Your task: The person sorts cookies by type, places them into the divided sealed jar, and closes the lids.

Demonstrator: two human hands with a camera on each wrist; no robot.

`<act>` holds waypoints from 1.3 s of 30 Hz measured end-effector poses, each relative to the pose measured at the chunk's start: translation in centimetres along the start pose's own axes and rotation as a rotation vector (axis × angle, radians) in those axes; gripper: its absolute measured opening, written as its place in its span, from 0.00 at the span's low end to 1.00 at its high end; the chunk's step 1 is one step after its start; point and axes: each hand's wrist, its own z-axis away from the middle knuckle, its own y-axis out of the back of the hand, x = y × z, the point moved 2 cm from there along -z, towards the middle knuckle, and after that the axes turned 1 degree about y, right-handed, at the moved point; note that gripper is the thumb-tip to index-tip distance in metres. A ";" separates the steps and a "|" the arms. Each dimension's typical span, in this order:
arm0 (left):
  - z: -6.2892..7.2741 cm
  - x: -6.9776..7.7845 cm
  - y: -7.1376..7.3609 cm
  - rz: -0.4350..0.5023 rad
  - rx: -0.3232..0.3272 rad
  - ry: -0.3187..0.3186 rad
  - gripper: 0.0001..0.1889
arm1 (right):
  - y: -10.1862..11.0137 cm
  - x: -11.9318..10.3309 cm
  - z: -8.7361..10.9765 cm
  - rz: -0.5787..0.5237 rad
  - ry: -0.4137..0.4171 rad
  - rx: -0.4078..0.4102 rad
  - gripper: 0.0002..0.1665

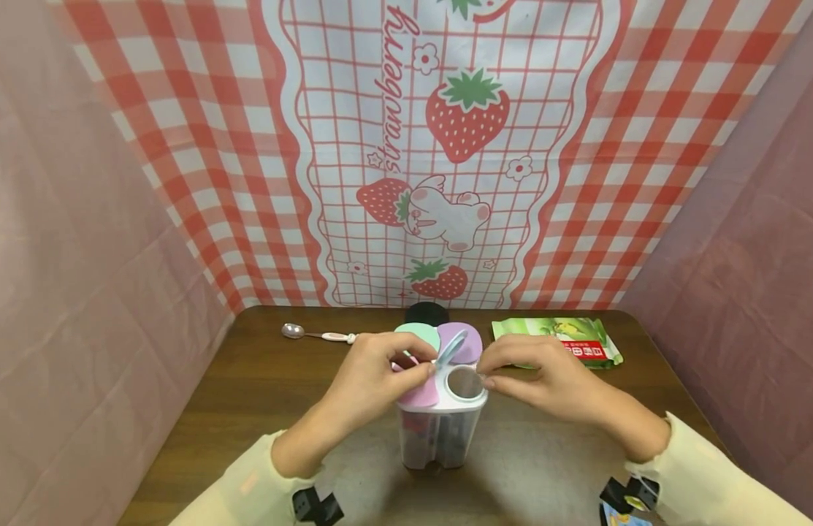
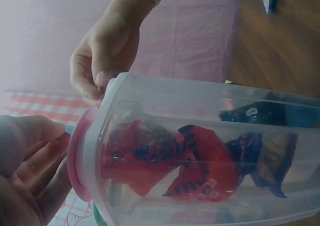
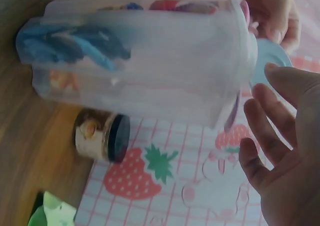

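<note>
A clear storage container [image 1: 439, 446] with a white top stands upright on the table. Its light blue flip lid [image 1: 452, 348] is raised, leaving a round opening beneath. My left hand [image 1: 373, 376] pinches that lid between thumb and fingers. Beside the opening's right rim is my right hand [image 1: 544, 376], its fingers relaxed and holding nothing. The pink lid [image 1: 419, 395], mint lid [image 1: 419, 334] and purple lid [image 1: 467, 345] lie closed. Through the walls I see red wrappers [image 2: 195, 161] and a blue wrapper [image 3: 75, 43] low in separate compartments.
A spoon with a white handle [image 1: 337, 337] lies back left. Behind the container stands a jar with a black lid [image 1: 427, 313]. A green packet [image 1: 606, 342] lies back right, and a small blue packet [image 1: 619, 517] is at the front right.
</note>
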 end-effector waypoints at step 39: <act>0.0 0.1 0.2 -0.023 -0.012 0.014 0.04 | 1.8 5.4 27.7 -0.098 -0.884 -0.201 0.17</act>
